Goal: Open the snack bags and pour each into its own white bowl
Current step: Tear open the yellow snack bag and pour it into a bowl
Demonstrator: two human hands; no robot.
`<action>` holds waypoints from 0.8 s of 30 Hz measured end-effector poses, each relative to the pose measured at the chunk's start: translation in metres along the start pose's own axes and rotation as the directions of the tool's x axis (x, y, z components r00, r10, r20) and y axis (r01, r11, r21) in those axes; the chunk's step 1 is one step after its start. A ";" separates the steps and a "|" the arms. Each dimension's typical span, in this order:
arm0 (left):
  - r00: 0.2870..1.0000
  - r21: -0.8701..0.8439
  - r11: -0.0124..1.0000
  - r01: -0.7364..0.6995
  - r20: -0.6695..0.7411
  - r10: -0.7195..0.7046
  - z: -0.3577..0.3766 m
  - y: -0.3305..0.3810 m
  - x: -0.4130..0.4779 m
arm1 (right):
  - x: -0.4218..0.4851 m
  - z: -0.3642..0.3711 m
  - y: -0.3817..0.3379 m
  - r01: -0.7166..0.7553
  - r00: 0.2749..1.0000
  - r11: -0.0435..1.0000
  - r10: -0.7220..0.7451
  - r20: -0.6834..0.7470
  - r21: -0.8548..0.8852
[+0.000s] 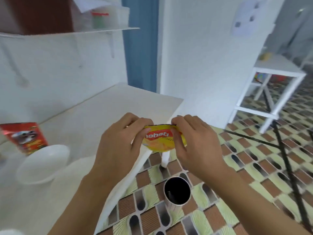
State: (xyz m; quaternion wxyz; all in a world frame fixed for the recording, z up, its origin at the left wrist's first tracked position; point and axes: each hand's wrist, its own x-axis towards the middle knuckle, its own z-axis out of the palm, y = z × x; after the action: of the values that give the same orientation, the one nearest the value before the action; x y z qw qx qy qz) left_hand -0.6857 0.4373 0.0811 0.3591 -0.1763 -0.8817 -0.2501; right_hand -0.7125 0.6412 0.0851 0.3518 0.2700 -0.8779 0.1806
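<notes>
A yellow snack bag with a red label hangs in the air past the table's right edge, over the tiled floor. My left hand pinches its upper left corner and my right hand pinches its upper right corner, both at the top seam. A red snack bag stands upright on the white table at the far left. Just in front of it sits a white bowl. The rim of another white object shows at the bottom left corner.
A round bin with a black inside stands on the floor below my hands. A white side table is at the back right, and black tripod legs cross the floor on the right. A wall shelf hangs above the table.
</notes>
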 end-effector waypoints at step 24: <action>0.815 0.002 0.944 0.331 0.504 -0.287 0.471 -0.122 -0.079 | -0.179 0.314 0.298 -0.447 0.732 0.893 0.395 0.555 -0.046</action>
State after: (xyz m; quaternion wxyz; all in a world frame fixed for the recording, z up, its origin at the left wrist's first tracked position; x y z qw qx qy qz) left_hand -0.9488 0.5954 -0.3050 0.0667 -0.1044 -0.9494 -0.2887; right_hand -0.9466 0.7793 -0.2965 0.0215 0.1200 -0.9701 0.2097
